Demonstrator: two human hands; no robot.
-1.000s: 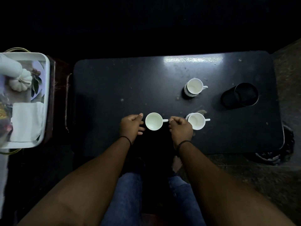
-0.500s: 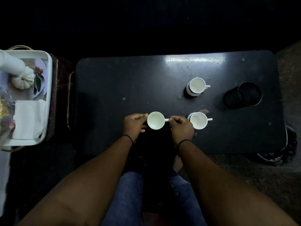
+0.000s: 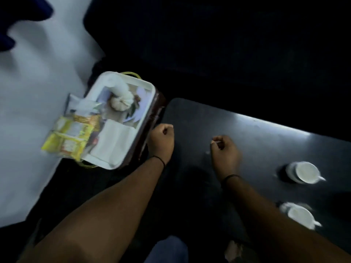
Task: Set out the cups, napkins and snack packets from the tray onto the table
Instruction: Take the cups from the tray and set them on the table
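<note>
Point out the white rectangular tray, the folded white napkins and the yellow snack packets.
white rectangular tray [image 3: 146, 86]: head view, far rim.
folded white napkins [image 3: 115, 139]: head view, middle of the top sheet.
yellow snack packets [image 3: 70, 137]: head view, middle of the stack.

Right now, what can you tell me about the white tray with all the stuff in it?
The white tray is a rounded rectangle with a raised rim, likely plastic, with thin golden handles at both ends. It sits tilted in view on a dark brown stand, left of the black table. Inside lie a white folded napkin, a small white pumpkin and a picture on its floor. Yellow snack packets hang over its left edge. Neither hand touches it.
</note>
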